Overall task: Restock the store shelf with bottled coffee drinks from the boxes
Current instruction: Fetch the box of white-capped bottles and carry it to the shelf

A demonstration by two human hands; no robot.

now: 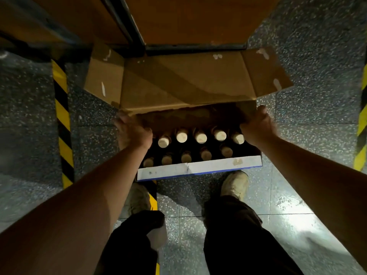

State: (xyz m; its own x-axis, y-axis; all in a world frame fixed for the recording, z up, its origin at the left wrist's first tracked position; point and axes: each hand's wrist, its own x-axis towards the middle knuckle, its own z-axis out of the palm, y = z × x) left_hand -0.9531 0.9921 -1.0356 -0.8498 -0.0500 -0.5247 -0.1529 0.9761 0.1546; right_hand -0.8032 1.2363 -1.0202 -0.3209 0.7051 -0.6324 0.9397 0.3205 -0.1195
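A cardboard box (198,167) stands on the floor in front of my feet, its big top flap (178,84) folded back and up. Inside I see two rows of dark coffee bottles (200,136) with pale round caps; further rows are hidden under the flap. My left hand (133,132) grips the box's left edge beside the flap. My right hand (258,126) grips the right edge, fingers curled over the cardboard.
A wooden shelf board with a dark metal frame (190,18) stands just beyond the box. Yellow-black hazard tape (61,124) runs along the speckled floor at left, another strip (362,120) at right. My shoes (234,185) stand close behind the box.
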